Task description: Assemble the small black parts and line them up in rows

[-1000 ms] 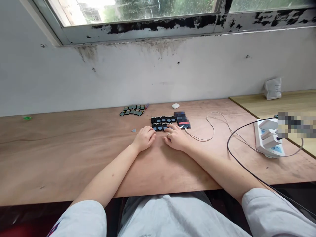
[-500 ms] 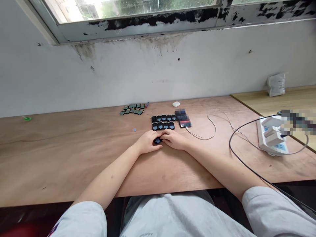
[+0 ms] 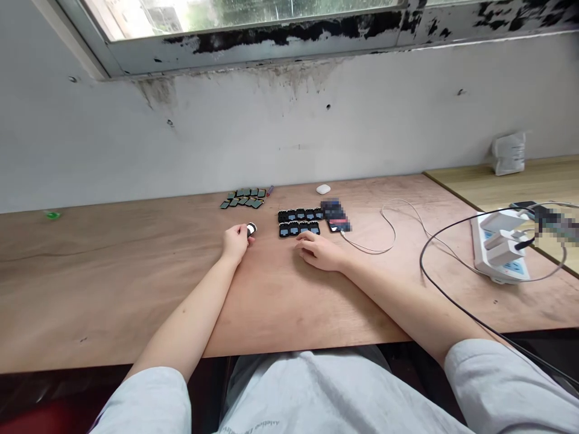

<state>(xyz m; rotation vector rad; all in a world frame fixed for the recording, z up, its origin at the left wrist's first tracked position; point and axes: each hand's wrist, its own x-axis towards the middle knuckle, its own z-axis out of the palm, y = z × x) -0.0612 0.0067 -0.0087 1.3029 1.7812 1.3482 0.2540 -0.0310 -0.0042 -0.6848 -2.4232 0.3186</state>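
Piece [image 3: 252, 228] left of the black cases [image 3: 294, 229]

Head view: I have the left hand [image 3: 235, 243] pinching the piece on its cases-facing side, long axis unclear. The right hand [image 3: 319, 252], farther off, half-curls before the cases; I can't tell its grip.

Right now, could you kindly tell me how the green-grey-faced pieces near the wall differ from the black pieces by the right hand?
The green-grey-faced pieces show green-grey faces with dark edges; the black pieces have blue-grey patches. The green-grey-faced pieces sit loosely, some askew; the black pieces stand squarely side by side. The green-grey-faced pieces lie nearer the wall; the black pieces lie nearer the right hand. Both groups form two rows.
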